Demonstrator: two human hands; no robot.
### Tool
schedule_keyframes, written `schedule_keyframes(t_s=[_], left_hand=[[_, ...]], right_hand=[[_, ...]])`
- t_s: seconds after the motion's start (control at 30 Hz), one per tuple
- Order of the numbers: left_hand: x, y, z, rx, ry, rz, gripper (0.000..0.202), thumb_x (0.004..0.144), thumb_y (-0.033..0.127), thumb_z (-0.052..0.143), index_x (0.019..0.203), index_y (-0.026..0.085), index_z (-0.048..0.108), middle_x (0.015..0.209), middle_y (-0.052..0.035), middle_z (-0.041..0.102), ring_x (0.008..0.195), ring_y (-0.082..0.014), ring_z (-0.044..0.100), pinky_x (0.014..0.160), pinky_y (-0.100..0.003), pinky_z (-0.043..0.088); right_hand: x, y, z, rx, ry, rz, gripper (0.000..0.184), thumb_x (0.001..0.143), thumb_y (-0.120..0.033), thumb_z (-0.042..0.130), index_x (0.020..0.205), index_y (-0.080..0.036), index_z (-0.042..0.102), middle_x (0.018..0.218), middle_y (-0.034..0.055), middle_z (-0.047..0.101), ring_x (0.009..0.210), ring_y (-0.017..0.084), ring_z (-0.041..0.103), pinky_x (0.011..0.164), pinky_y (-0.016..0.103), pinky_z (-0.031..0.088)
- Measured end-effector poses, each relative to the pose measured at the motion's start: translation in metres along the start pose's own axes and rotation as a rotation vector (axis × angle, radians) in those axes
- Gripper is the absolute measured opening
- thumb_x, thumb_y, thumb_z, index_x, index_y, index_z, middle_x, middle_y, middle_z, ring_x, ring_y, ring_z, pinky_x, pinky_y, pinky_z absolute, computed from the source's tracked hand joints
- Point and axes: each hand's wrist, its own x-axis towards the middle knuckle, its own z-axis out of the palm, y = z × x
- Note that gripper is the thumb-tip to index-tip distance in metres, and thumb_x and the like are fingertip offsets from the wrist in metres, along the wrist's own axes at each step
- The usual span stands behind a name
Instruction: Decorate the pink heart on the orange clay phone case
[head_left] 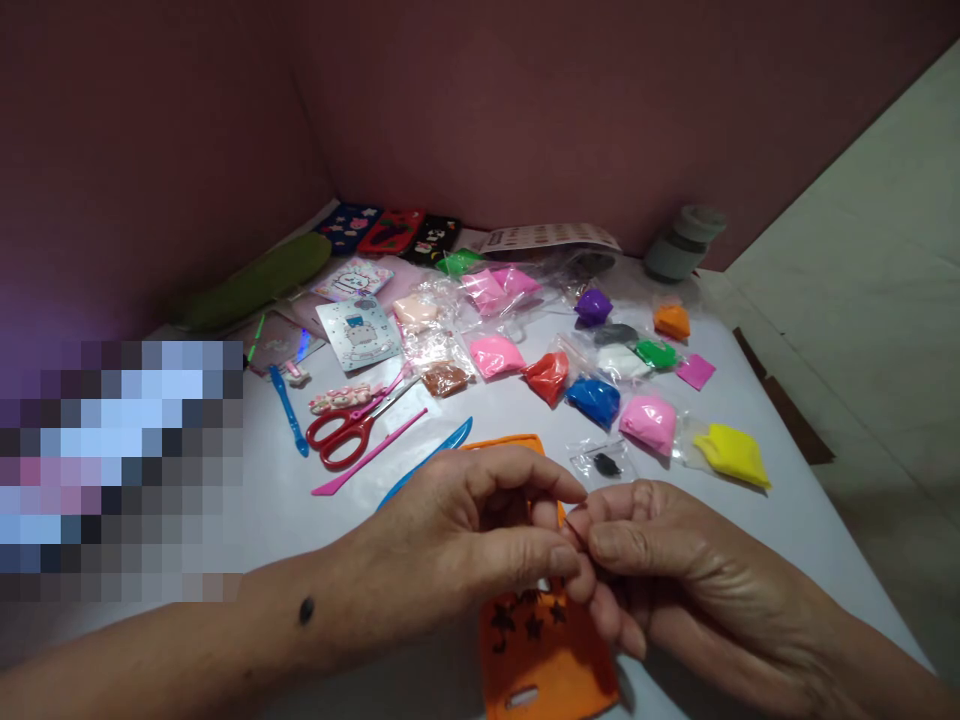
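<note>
My left hand (510,530) and my right hand (660,550) meet fingertip to fingertip, both pinched closed. Something thin and dark shows between the fingertips, too small to make out. Beneath them on the table lies a flat orange piece (551,675) with dark star shapes and a slot near its close end; the hands cover its middle. Just beyond my fingers is a small clear bag with a black lump (606,464). A blue plastic modelling knife (450,440) lies partly behind my left hand.
Red-handled scissors (345,430), a pink modelling tool (375,455) and a blue one (289,410) lie left. Bagged coloured clay, including a yellow packet (735,455) and a blue packet (594,400), spreads across the table. A jar (682,245) stands at the back right.
</note>
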Motion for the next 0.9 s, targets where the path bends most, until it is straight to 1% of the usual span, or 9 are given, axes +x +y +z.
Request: schedule_keyframes(t_s=[0.07,0.2,0.27,0.33,0.43,0.57,0.77,0.83,0.9], left_hand=[[-0.001,0.0,0.0,0.065,0.003,0.041,0.014,0.083,0.017,0.06,0.097,0.018,0.062,0.078,0.0011,0.067,0.076,-0.0113,0.064,0.074,-0.024,0.049],[-0.002,0.0,-0.002,0.423,0.119,0.224,0.012,0.081,0.016,0.063,0.091,0.017,0.069,0.076,0.0007,0.067,0.069,-0.0104,0.061,0.063,-0.02,0.047],[-0.002,0.0,-0.003,0.553,0.156,0.306,0.011,0.081,0.015,0.063,0.089,0.017,0.07,0.077,0.0005,0.067,0.07,-0.0102,0.061,0.064,-0.02,0.046],[-0.002,0.0,-0.003,0.598,0.163,0.338,0.01,0.082,0.014,0.062,0.088,0.017,0.07,0.077,0.0004,0.067,0.073,-0.01,0.062,0.067,-0.019,0.047],[-0.002,0.0,-0.003,0.618,0.149,0.332,0.007,0.084,0.016,0.062,0.087,0.016,0.069,0.076,0.0006,0.066,0.072,-0.0099,0.061,0.067,-0.02,0.047],[-0.002,-0.001,-0.003,0.61,0.16,0.31,0.01,0.083,0.022,0.063,0.09,0.016,0.066,0.077,0.0002,0.064,0.069,-0.0111,0.06,0.062,-0.021,0.047],[-0.002,0.002,-0.004,0.483,0.156,0.227,0.016,0.078,0.02,0.065,0.094,0.015,0.064,0.082,-0.0013,0.063,0.069,-0.0119,0.06,0.061,-0.022,0.05],[-0.003,0.006,-0.005,0.387,0.156,0.187,0.019,0.077,0.021,0.067,0.095,0.016,0.064,0.08,-0.0002,0.062,0.069,-0.0116,0.06,0.062,-0.022,0.051],[-0.007,0.014,-0.006,0.285,0.195,0.176,0.021,0.077,0.023,0.069,0.097,0.019,0.064,0.076,0.0017,0.062,0.066,-0.0098,0.059,0.06,-0.019,0.05]], right_hand=[[0.0,0.0,0.0,-0.001,0.005,0.002,0.024,0.076,-0.029,0.072,0.076,-0.005,0.065,0.065,0.0057,0.061,0.049,0.005,0.054,0.048,0.014,0.042],[0.0,0.0,0.001,0.008,0.009,0.006,0.022,0.076,-0.026,0.072,0.073,-0.005,0.065,0.066,0.0065,0.063,0.05,0.005,0.055,0.049,0.013,0.042],[-0.001,0.0,0.002,0.013,0.011,0.002,0.021,0.075,-0.025,0.072,0.074,-0.005,0.066,0.068,0.0068,0.064,0.05,0.005,0.056,0.049,0.013,0.043],[-0.001,0.0,0.002,0.013,0.012,0.0,0.02,0.075,-0.024,0.072,0.076,-0.005,0.066,0.07,0.007,0.064,0.051,0.005,0.056,0.048,0.013,0.043],[-0.001,0.0,0.002,-0.006,0.016,0.0,0.021,0.075,-0.025,0.072,0.074,-0.005,0.066,0.068,0.0065,0.064,0.051,0.005,0.056,0.049,0.013,0.043],[-0.001,0.001,0.003,-0.039,0.035,-0.003,0.024,0.074,-0.028,0.074,0.072,-0.006,0.065,0.066,0.0063,0.064,0.048,0.005,0.055,0.048,0.014,0.042],[-0.001,0.0,0.003,-0.059,0.064,-0.007,0.023,0.073,-0.029,0.074,0.074,-0.007,0.065,0.069,0.0069,0.065,0.049,0.005,0.054,0.048,0.015,0.042],[-0.002,0.0,0.004,-0.072,0.062,-0.003,0.023,0.073,-0.029,0.074,0.073,-0.007,0.065,0.067,0.006,0.064,0.048,0.005,0.054,0.048,0.015,0.041],[-0.004,0.0,0.004,-0.109,0.083,-0.007,0.022,0.073,-0.029,0.074,0.074,-0.009,0.066,0.07,0.0055,0.065,0.051,0.006,0.055,0.049,0.016,0.042]])
